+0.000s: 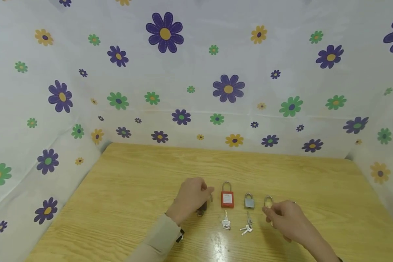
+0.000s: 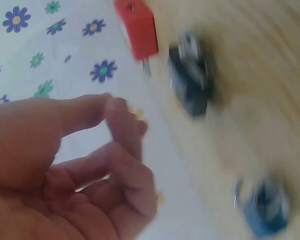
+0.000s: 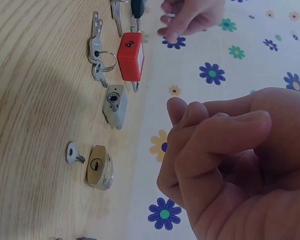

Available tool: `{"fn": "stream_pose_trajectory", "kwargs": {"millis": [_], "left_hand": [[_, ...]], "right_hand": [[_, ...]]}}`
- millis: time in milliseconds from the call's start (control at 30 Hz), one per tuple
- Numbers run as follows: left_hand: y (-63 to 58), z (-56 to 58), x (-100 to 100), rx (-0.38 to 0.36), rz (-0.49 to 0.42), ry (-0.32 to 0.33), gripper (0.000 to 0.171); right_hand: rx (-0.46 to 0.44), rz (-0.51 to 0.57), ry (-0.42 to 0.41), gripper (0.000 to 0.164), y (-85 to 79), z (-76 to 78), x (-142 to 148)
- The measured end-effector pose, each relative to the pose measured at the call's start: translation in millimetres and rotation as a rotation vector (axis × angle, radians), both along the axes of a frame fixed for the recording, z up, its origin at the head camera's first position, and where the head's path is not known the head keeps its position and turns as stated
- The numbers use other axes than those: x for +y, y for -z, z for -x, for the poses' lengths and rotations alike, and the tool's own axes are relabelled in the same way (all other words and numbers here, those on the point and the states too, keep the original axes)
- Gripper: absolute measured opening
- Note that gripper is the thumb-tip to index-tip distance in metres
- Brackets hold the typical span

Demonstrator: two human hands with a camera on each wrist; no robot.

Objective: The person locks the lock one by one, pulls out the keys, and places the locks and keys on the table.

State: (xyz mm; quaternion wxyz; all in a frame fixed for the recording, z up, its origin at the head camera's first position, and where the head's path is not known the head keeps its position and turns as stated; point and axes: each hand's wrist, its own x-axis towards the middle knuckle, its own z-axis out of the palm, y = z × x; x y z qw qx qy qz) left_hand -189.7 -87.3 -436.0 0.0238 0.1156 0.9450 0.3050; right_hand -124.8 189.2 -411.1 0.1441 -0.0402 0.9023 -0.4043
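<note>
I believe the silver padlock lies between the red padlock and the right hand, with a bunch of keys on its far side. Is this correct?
Not entirely. The bunch of keys lies on the near side of the silver padlock, as the head view shows. That padlock does lie between the red padlock and the right hand.

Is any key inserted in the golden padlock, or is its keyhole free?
Free. In the right wrist view, the golden padlock shows a bare keyhole, and the nearest key lies apart on the table.
</note>
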Motion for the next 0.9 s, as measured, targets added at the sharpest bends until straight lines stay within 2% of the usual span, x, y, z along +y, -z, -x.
{"fn": "stream_pose_trajectory", "kwargs": {"millis": [100, 200, 267, 367, 567, 700, 900], "left_hand": [[-5.6, -5.7, -13, -0.003, 0.081, -0.035, 0.047], [-4.1, -10.3, -18, 0.002, 0.153, -0.042, 0.063], [-1.0, -13.3, -17, 0.001, 0.190, -0.032, 0.063], [4.5, -18.5, -15, -0.020, 0.224, -0.013, 0.055], [6.7, -24.9, -7, -0.033, 0.204, -0.016, 0.040], [7.5, -23.3, -6, -0.041, 0.182, -0.024, 0.039], [11.1, -19.5, -10, -0.095, 0.122, -0.029, 0.038]], "right_hand": [[0.014, 0.001, -0.014, 0.035, 0.0, -0.4, 1], [0.045, 0.004, -0.039, 0.035, 0.7, -0.6, 1], [0.054, 0.005, -0.042, 0.034, 1.0, -0.7, 0], [0.053, 0.009, -0.030, 0.033, 2.0, -1.7, -1], [0.043, 0.006, -0.032, 0.034, 4.5, -3.5, -3], [0.024, -0.004, -0.031, 0.034, 5.7, -2.9, -3], [0.010, -0.003, -0.037, 0.035, 6.6, -2.6, -1]]}}
